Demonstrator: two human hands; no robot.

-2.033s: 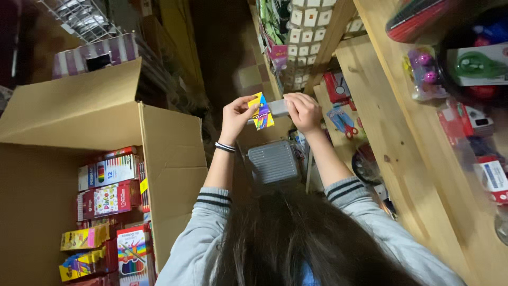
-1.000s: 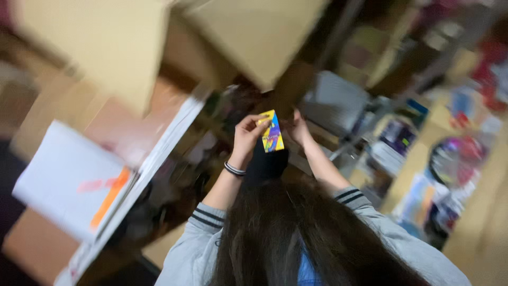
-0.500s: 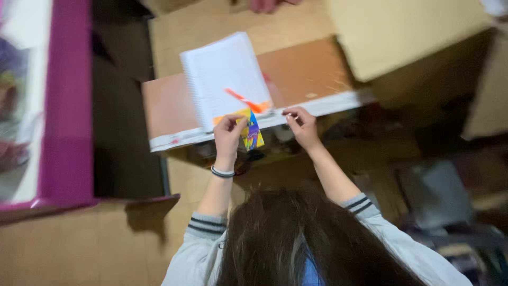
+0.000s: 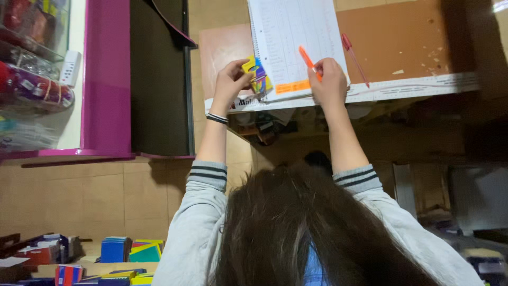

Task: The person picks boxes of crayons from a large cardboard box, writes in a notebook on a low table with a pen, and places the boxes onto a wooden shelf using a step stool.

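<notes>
Two hands raised to the near edge of one white spiral-bound ruled notebook [image 4: 296, 45], lying on a brown cardboard-topped desk [image 4: 402, 42]. Left hand [image 4: 232, 79] closed around one small yellow cardboard box with multicoloured print [image 4: 257, 73], pressed against the notebook's left edge, at the spiral binding. Right hand [image 4: 329, 79] closed around one orange plastic pen [image 4: 307, 59], tip resting on the notebook's lower page, just above one orange sticky label [image 4: 292, 86] at the notebook's bottom margin. One second pen, red and slim [image 4: 353, 57], lying loose just right of the notebook, touching neither hand. One black-and-white band [image 4: 217, 118] on the left wrist. Grey sleeves with two dark stripes at each cuff. Far left of the notebook, one magenta-framed cabinet [image 4: 106, 79] with a dark open compartment. Well below the notebook, bottom left, a heap of coloured boxes on the floor [image 4: 121, 249], too jumbled to count.
</notes>
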